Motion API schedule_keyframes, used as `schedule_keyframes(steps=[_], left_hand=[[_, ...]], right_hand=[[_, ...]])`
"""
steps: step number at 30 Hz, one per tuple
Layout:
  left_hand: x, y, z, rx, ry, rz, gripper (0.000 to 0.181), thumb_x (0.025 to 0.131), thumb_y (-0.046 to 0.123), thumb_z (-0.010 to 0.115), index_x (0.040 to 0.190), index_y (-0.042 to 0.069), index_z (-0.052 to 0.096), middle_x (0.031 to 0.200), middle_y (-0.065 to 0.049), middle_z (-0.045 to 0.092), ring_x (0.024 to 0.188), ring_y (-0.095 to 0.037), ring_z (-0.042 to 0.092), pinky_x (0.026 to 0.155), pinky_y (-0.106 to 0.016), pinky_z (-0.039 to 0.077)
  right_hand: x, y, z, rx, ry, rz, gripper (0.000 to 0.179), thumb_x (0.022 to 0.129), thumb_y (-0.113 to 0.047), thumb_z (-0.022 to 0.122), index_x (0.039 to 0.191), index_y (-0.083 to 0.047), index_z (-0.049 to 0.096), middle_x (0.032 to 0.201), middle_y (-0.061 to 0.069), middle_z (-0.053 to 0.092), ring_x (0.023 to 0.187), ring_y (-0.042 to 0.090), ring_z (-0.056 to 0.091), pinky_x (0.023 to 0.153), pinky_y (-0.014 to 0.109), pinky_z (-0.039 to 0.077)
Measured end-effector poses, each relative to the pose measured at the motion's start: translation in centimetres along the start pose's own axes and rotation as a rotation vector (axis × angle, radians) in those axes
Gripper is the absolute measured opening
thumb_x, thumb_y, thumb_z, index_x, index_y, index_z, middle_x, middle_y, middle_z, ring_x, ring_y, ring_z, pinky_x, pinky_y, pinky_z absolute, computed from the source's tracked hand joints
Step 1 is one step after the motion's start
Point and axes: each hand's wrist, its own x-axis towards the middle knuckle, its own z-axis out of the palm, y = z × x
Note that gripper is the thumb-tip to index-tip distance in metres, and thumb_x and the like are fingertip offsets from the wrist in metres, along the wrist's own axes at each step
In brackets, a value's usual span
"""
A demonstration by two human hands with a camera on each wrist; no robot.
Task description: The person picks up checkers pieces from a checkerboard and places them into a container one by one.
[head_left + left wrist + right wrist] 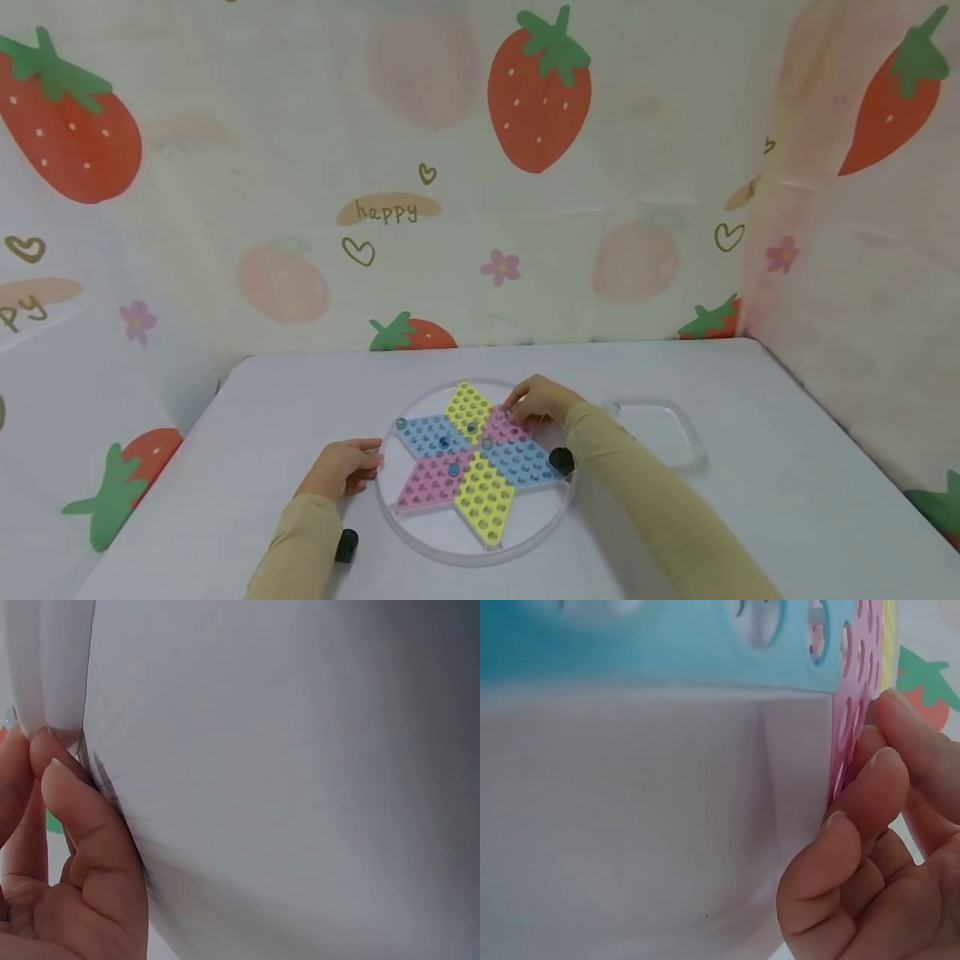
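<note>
A round white Chinese checkers board (525, 533) lies on the table, its star made of pink, yellow and light blue points. Several glass marbles sit in its holes, among them a blue marble (444, 442) and another marble (453, 469) on the near pink point. My left hand (337, 467) holds the board's left rim with its fingertips. Over the far right pink point, my right hand (542, 400) pinches a small marble (871, 712) between thumb and finger, right at the holes. The fingers mostly hide this marble.
To the right of the board stands a shallow clear tray (701, 454), partly behind the right sleeve (645, 492). The white table (315, 392) ends at a strawberry-printed curtain (465, 250) at the back and sides.
</note>
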Motion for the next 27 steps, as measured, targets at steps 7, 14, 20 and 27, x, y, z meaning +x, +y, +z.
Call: schedule_keyframes(steps=[7,14,20,27], left_hand=[[-0.2,-0.1,0.2,0.021,0.009,0.028,0.044,0.09,0.001,0.065,0.132,-0.005,0.054,0.065,0.001,0.06,0.055,-0.007,0.054,0.05,-0.018,0.043],[-0.4,-0.4,0.3,0.009,0.013,0.038,0.045,0.09,0.0,0.064,0.133,-0.006,0.053,0.062,0.002,0.059,0.054,-0.007,0.053,0.05,-0.017,0.043],[-0.5,-0.3,0.3,0.001,0.016,0.046,0.044,0.09,-0.001,0.064,0.132,-0.006,0.053,0.064,0.003,0.06,0.053,-0.007,0.053,0.05,-0.017,0.044],[0.1,-0.5,0.3,0.007,0.031,0.036,0.044,0.09,-0.001,0.064,0.132,-0.005,0.054,0.064,0.001,0.06,0.054,-0.007,0.054,0.05,-0.018,0.044]], right_hand=[[0.2,0.2,-0.1,0.062,0.018,0.023,0.015,0.081,0.0,0.075,0.096,-0.004,0.074,0.066,0.002,0.06,0.055,0.01,0.052,0.051,0.021,0.042],[-0.5,0.9,-0.4,0.181,0.025,0.03,0.018,0.085,0.001,0.07,0.103,0.001,0.071,0.074,0.004,0.062,0.059,0.01,0.053,0.055,0.021,0.044],[-1.2,1.1,-1.1,0.181,0.049,0.015,0.018,0.087,0.0,0.068,0.105,0.002,0.07,0.075,0.004,0.061,0.062,0.011,0.05,0.057,0.022,0.044],[-2.5,1.3,-1.8,0.203,0.056,-0.05,0.023,0.088,-0.002,0.068,0.11,0.003,0.068,0.073,0.006,0.061,0.06,0.012,0.049,0.057,0.025,0.045]])
